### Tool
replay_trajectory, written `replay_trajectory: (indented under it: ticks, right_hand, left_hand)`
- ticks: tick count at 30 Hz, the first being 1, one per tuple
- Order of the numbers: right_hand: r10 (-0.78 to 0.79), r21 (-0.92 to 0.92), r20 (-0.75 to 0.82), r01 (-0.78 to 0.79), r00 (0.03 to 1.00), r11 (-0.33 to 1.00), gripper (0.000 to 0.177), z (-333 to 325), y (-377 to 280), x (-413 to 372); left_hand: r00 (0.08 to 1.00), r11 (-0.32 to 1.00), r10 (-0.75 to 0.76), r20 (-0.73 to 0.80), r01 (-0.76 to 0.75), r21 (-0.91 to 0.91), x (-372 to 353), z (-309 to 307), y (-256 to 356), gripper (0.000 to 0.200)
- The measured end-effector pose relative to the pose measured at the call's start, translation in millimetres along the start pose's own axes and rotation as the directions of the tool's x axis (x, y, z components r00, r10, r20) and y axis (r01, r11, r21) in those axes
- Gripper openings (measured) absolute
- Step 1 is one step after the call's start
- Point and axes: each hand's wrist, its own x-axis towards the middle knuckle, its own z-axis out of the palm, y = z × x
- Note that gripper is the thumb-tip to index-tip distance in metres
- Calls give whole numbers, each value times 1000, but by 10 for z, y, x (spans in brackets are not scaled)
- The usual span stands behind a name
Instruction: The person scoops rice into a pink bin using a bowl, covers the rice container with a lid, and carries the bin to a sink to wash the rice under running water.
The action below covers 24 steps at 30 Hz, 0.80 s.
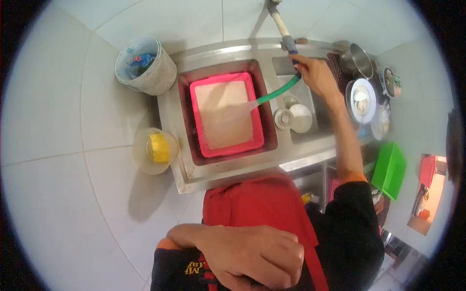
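My right hand (318,76) is closed around the upper end of a green hose (280,91), where it joins the dark fitting of a wall tap (286,36). Water streams from the hose into a bright pink rectangular tub (258,140) standing in the left sink basin (271,123). Cloudy, beige contents (225,114) fill much of the tub. My left hand (259,254) is held close to my body in front of a red apron (257,201), back upward and fingers curled in, with nothing visible in it.
Left of the steel sink (170,126) are a white bucket (162,72) and a translucent container (141,150) with something yellow inside. A steel pot (360,60) and white plate (370,104) lie to the right. A green bin (390,169) stands lower right.
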Motion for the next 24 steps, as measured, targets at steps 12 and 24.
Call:
replay_trajectory:
  ticks: [12,24]
  right_hand:
    - [216,436,60,-220,975,873,51,132,245,90]
    - [-189,888,438,-456,879,-64,46,281,232,233]
  left_hand:
    - [961,967,-253,108,250,39,-165,-227,182,13]
    - [423,680,-537,-730,729,-78,-1297,-437,251,38]
